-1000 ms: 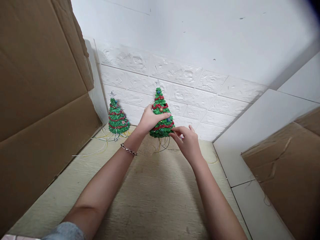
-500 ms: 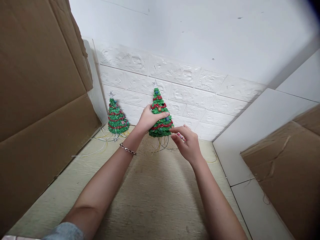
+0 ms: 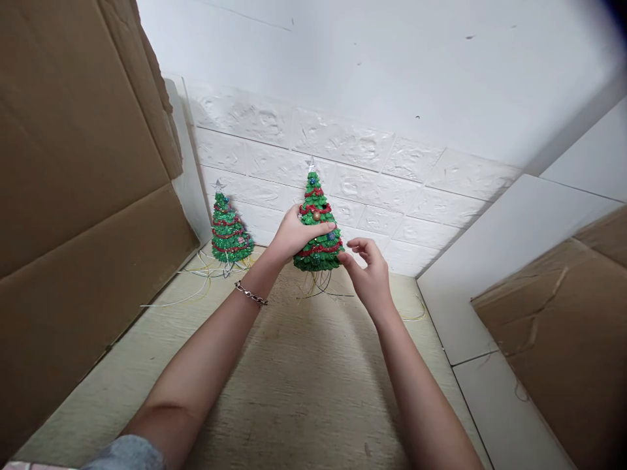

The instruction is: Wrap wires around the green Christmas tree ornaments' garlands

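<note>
My left hand (image 3: 298,234) is closed round a small green Christmas tree (image 3: 319,250), its thumb lying across the front. The tree stands nearly upright, with red garlands, a gold ball, blue ornaments and a clear star on top. Thin wires (image 3: 321,284) hang from its base. Beside the tree's lower right edge, my right hand (image 3: 368,271) has thumb and fingers curved but apart; its thumb tip is at or very near the branches. I see nothing between those fingers. A second decorated tree (image 3: 226,232), with glitter and a star, stands to the left on tangled wires.
A pale wooden tabletop (image 3: 294,391) lies below my arms. A tall cardboard sheet (image 3: 83,215) stands at the left, white brick-patterned wall (image 3: 362,163) behind, and white panels (image 3: 470,274) with more cardboard (image 3: 563,326) at the right. A yellow wire (image 3: 416,317) lies at the right edge.
The held tree has shifted slightly right. My right hand's fingers have lifted and spread from its edge; a small pink-and-white item seen by that hand earlier no longer shows.
</note>
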A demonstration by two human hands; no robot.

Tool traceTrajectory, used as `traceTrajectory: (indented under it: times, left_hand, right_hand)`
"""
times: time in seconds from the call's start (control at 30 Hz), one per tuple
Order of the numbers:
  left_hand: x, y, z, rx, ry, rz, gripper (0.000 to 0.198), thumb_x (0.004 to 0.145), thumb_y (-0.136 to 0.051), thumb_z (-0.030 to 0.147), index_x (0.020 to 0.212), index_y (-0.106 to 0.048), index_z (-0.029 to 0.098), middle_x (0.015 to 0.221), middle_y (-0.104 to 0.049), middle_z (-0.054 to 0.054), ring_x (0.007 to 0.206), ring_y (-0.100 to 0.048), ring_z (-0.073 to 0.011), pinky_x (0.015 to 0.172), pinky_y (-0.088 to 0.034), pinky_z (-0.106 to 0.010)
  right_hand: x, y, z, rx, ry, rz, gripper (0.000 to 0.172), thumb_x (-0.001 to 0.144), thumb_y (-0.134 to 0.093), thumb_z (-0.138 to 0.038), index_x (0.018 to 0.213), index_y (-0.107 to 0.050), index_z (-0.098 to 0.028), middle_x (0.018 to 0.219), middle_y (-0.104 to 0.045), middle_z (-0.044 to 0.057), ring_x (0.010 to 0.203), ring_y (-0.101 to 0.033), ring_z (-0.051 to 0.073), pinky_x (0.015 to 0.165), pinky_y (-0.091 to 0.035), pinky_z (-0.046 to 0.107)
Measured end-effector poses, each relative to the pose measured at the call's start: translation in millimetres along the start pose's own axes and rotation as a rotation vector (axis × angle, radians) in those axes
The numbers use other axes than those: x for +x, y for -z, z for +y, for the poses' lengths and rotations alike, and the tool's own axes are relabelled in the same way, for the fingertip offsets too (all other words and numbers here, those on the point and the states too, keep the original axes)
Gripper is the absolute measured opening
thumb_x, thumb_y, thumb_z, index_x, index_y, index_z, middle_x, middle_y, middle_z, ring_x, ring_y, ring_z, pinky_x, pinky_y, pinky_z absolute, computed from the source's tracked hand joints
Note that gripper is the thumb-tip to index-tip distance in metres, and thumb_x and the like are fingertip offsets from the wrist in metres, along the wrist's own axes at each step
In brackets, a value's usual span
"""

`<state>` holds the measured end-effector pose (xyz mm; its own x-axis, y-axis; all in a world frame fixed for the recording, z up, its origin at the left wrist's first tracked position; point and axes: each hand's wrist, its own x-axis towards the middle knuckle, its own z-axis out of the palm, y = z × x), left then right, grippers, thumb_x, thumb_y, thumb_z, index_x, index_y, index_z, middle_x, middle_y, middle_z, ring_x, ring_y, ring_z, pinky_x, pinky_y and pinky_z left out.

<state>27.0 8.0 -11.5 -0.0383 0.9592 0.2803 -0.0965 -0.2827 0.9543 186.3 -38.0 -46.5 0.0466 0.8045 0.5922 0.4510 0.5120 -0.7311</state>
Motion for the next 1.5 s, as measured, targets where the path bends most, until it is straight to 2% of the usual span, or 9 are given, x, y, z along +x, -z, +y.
traceTrajectory:
  times: [0.2, 0.37, 0.57, 0.7, 0.9, 1.1, 1.2, 1.33, 1.5]
  left_hand:
    - [-6, -0.9, 9, 0.009, -0.041, -0.094, 0.057, 0.051, -0.084, 0.034, 0.096, -0.055, 0.016, 0.093, -0.064, -0.007, 0.085, -0.062, -0.0212, 0.077, -0.051, -0.035]
    - [-3, 6.3, 13, -0.198, -0.074, -0.24, 0.054, 0.053, -0.083, 0.029, 0.097, -0.054, 0.017, 0.09, -0.06, -0.004, 0.081, -0.061, -0.0173, 0.075, -0.052, -0.032]
    - [-2, 11.4, 13, -0.387, -0.115, -0.234, 0.077, 0.048, -0.084, 0.038, 0.111, -0.042, 0.025, 0.094, -0.054, 0.0, 0.077, -0.059, -0.0144, 0.066, -0.05, -0.026]
    - [0, 14.4, 14, -0.326, -0.172, -0.3, 0.083, 0.047, -0.084, 0.049, 0.115, -0.041, 0.026, 0.099, -0.056, -0.003, 0.091, -0.06, -0.0211, 0.074, -0.05, -0.031]
    - [5, 28.9, 23, -0.146, -0.279, -0.35, 0.068, 0.048, -0.085, 0.047, 0.104, -0.057, 0.02, 0.107, -0.063, -0.008, 0.111, -0.055, -0.0267, 0.094, -0.044, -0.037]
    - [3, 47.1, 33, -0.137, -0.165, -0.507, 0.057, 0.054, -0.085, 0.036, 0.104, -0.065, 0.018, 0.103, -0.068, -0.009, 0.109, -0.059, -0.0277, 0.096, -0.043, -0.04]
    - [1, 49.2, 33, -0.142, -0.064, -0.538, 0.055, 0.056, -0.082, 0.044, 0.101, -0.066, 0.017, 0.095, -0.068, -0.009, 0.101, -0.062, -0.0265, 0.086, -0.048, -0.037]
    - [-1, 39.3, 29, -0.2, 0.008, -0.453, 0.05, 0.059, -0.078, 0.052, 0.089, -0.062, 0.016, 0.086, -0.065, -0.006, 0.082, -0.063, -0.019, 0.071, -0.049, -0.029]
    - [1, 24.1, 21, -0.239, 0.034, -0.282, 0.045, 0.058, -0.08, 0.045, 0.08, -0.055, 0.016, 0.075, -0.06, -0.001, 0.067, -0.057, -0.012, 0.063, -0.048, -0.025]
  right_hand:
    - [3, -9, 18, 0.2, -0.316, -0.166, 0.079, 0.069, -0.055, -0.072, 0.128, -0.04, -0.022, 0.137, -0.045, 0.015, 0.124, -0.044, 0.027, 0.102, -0.037, 0.047]
    - [11, 3, 20, 0.247, -0.438, -0.168, 0.051, 0.083, -0.043, -0.058, 0.122, -0.048, -0.026, 0.134, -0.052, 0.009, 0.12, -0.049, 0.025, 0.097, -0.042, 0.046]
    - [11, 14, 12, 0.263, -0.113, -0.464, 0.031, 0.079, -0.058, -0.035, 0.108, -0.063, -0.025, 0.108, -0.068, 0.002, 0.1, -0.06, 0.019, 0.091, -0.046, 0.036]
    - [9, 11, 12, 0.308, -0.082, -0.382, 0.023, 0.076, -0.062, -0.029, 0.097, -0.069, -0.022, 0.098, -0.072, 0.001, 0.095, -0.062, 0.018, 0.085, -0.048, 0.032]
    - [9, 14, 13, 0.195, -0.082, -0.232, 0.024, 0.07, -0.063, -0.023, 0.092, -0.071, -0.021, 0.088, -0.072, 0.002, 0.08, -0.063, 0.017, 0.078, -0.048, 0.031]
    - [8, 24, 0, 0.016, -0.014, -0.128, 0.019, 0.066, -0.068, -0.03, 0.082, -0.072, -0.02, 0.072, -0.068, 0.001, 0.064, -0.056, 0.014, 0.064, -0.046, 0.029]
    - [7, 26, -3, -0.098, 0.039, -0.163, 0.021, 0.066, -0.071, -0.03, 0.085, -0.069, -0.021, 0.075, -0.066, 0.001, 0.066, -0.056, 0.014, 0.062, -0.045, 0.029]
    - [5, 21, -3, -0.234, 0.209, -0.167, 0.02, 0.07, -0.071, -0.032, 0.079, -0.057, -0.022, 0.089, -0.059, 0.003, 0.073, -0.053, 0.015, 0.065, -0.045, 0.03]
    - [1, 9, -5, -0.414, 0.345, -0.056, 0.04, 0.064, -0.078, -0.037, 0.079, -0.044, -0.023, 0.097, -0.049, 0.006, 0.084, -0.049, 0.02, 0.07, -0.044, 0.034]
